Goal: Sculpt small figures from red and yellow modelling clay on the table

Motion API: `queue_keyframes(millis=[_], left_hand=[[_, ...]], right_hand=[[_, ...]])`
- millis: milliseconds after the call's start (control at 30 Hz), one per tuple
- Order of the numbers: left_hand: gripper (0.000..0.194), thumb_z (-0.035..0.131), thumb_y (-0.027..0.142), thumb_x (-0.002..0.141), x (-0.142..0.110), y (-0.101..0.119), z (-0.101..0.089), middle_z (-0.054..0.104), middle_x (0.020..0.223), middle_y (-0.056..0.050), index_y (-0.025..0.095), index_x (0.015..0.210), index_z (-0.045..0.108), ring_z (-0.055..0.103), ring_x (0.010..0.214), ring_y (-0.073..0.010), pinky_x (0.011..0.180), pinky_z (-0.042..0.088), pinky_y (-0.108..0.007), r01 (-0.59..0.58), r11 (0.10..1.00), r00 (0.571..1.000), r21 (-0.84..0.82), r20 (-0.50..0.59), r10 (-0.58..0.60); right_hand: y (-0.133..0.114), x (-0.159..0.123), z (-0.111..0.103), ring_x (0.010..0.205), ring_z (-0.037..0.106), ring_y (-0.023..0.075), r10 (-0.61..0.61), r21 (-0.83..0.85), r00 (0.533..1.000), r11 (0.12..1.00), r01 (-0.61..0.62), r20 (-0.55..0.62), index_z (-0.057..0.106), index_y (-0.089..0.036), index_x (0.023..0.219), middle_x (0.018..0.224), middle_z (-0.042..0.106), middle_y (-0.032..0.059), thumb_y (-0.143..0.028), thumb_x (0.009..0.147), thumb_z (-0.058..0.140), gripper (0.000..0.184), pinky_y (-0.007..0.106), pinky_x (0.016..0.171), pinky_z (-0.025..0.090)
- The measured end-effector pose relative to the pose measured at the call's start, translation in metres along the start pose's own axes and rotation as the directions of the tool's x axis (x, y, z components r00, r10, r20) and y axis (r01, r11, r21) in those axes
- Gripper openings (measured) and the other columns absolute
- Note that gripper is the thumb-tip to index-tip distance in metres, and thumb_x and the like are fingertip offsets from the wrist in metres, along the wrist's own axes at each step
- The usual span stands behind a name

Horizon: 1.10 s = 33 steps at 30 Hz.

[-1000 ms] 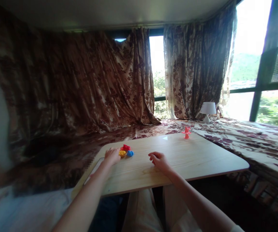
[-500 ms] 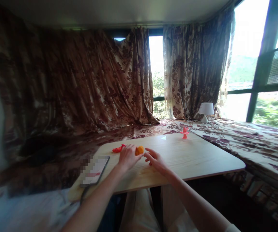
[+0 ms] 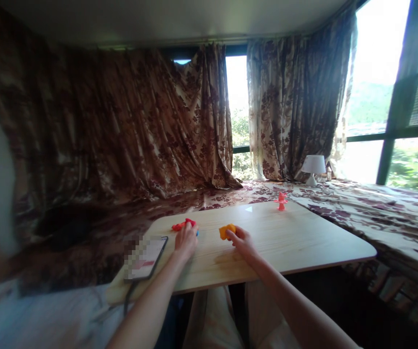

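Note:
My right hand pinches a chunky orange-yellow piece between thumb and fingers, just above the light wooden table. To its left, my left hand has its fingers bent round a bright red piece, their tips partly hidden. Another red piece lies beside those fingers on the left. A bit of a blue piece shows at the right side of this hand. The exact shapes of these small pieces are too blurred to tell.
A pinkish-red toy figure stands near the table's far edge. At the left lies a phone, partly pixelated, with a cable. Behind the table are a patterned cover, a white lamp and floral curtains.
My hands have moved apart. The orange-yellow piece has passed from my left hand to my right, which carries it rightward. My left hand has moved back to the red pieces.

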<state>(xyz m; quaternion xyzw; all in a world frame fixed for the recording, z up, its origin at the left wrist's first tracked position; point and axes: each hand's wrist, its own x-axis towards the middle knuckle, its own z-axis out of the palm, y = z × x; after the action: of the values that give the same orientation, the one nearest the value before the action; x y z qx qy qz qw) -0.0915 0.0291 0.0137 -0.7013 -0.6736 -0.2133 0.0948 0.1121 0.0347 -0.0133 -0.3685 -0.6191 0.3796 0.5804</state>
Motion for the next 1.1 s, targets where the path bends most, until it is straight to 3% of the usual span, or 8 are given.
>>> queue_keyframes(millis=[200, 300, 400, 533, 667, 767, 900, 1100], left_hand=[[0.030, 0.050, 0.009, 0.074, 0.006, -0.025, -0.013, 0.056, 0.110, -0.013, 0.018, 0.102, 0.057, 0.051, 0.103, -0.0262, 0.090, 0.036, -0.039, 0.145, 0.966, 0.989, -0.216, -0.011, -0.151], [0.023, 0.044, 0.016, 0.081, 0.010, -0.006, -0.015, 0.060, 0.106, -0.011, 0.018, 0.097, 0.060, 0.049, 0.108, -0.0242, 0.095, 0.033, -0.038, 0.124, 0.913, 0.991, -0.388, 0.010, -0.131], [0.030, 0.039, 0.034, 0.085, 0.009, 0.032, -0.011, 0.066, 0.090, -0.009, 0.017, 0.085, 0.063, 0.058, 0.092, -0.0210, 0.083, 0.043, -0.032, 0.107, 0.812, 0.992, -0.574, 0.121, -0.044], [0.055, 0.033, 0.058, 0.081, -0.001, 0.067, -0.011, 0.066, 0.066, -0.008, 0.013, 0.078, 0.065, 0.062, 0.058, -0.0179, 0.051, 0.047, -0.027, 0.199, 0.656, 0.910, -0.728, 0.386, 0.151], [0.062, 0.035, 0.068, 0.074, -0.011, 0.068, -0.020, 0.064, 0.063, -0.007, 0.013, 0.078, 0.064, 0.058, 0.050, -0.0153, 0.043, 0.044, -0.024, 0.294, 0.573, 0.821, -0.765, 0.509, 0.259], [0.057, 0.043, 0.067, 0.070, -0.010, 0.062, -0.021, 0.056, 0.057, -0.002, 0.013, 0.071, 0.060, 0.049, 0.043, -0.0103, 0.041, 0.038, -0.022, 0.262, 0.552, 0.863, -0.791, 0.448, 0.233], [0.051, 0.034, 0.061, 0.077, -0.002, 0.062, -0.014, 0.040, 0.048, 0.006, 0.016, 0.062, 0.052, 0.034, 0.041, -0.0071, 0.042, 0.029, -0.022, 0.154, 0.595, 0.956, -0.789, 0.271, 0.113], [0.040, 0.046, 0.050, 0.075, -0.014, 0.080, -0.008, 0.050, 0.060, -0.001, 0.018, 0.053, 0.052, 0.049, 0.066, -0.0161, 0.069, 0.038, -0.030, 0.008, 0.707, 0.972, -0.707, 0.170, 0.159]], right_hand=[[0.007, 0.002, 0.000, 0.061, 0.053, 0.0152, -0.082, -0.001, 0.996, 0.997, 0.082, -0.020, 0.065, -0.015, 0.069, 0.066, 0.061, 0.0023, -0.034, 0.067, 0.063, 0.020, 0.027, 0.057, 0.043], [0.008, 0.002, 0.003, 0.057, 0.053, 0.0147, -0.071, 0.045, 0.997, 0.997, 0.070, 0.023, 0.064, -0.013, 0.067, 0.059, 0.060, 0.0013, -0.036, 0.066, 0.064, 0.023, 0.026, 0.054, 0.042], [0.003, -0.001, 0.004, 0.062, 0.056, 0.0160, -0.080, 0.084, 0.989, 0.994, 0.070, 0.123, 0.067, -0.013, 0.075, 0.065, 0.063, 0.0024, -0.037, 0.066, 0.064, 0.025, 0.028, 0.058, 0.045], [0.000, -0.005, 0.001, 0.072, 0.056, 0.0167, -0.156, -0.036, 0.972, 0.986, 0.165, 0.173, 0.069, -0.017, 0.079, 0.077, 0.063, 0.0029, -0.029, 0.065, 0.065, 0.018, 0.028, 0.064, 0.045], [0.001, -0.006, -0.007, 0.071, 0.057, 0.0151, -0.118, -0.074, 0.984, 0.989, 0.129, 0.136, 0.064, -0.020, 0.101, 0.081, 0.060, 0.0012, -0.025, 0.058, 0.070, 0.043, 0.028, 0.063, 0.046], [-0.004, -0.006, -0.014, 0.065, 0.057, 0.0129, -0.013, 0.068, 0.982, 0.998, 0.000, 0.187, 0.059, -0.019, 0.106, 0.080, 0.061, 0.0012, -0.033, 0.064, 0.067, 0.045, 0.026, 0.060, 0.046], [-0.009, -0.005, -0.021, 0.062, 0.057, 0.0118, 0.108, 0.146, 0.994, 0.983, -0.109, 0.020, 0.062, -0.016, 0.100, 0.078, 0.062, 0.0028, -0.039, 0.071, 0.060, 0.037, 0.024, 0.056, 0.045], [-0.001, -0.002, -0.020, 0.050, 0.052, 0.0104, 0.116, 0.176, 0.989, 0.980, -0.098, -0.094, 0.063, -0.014, 0.091, 0.068, 0.060, 0.0009, -0.038, 0.069, 0.057, 0.033, 0.023, 0.046, 0.040]])
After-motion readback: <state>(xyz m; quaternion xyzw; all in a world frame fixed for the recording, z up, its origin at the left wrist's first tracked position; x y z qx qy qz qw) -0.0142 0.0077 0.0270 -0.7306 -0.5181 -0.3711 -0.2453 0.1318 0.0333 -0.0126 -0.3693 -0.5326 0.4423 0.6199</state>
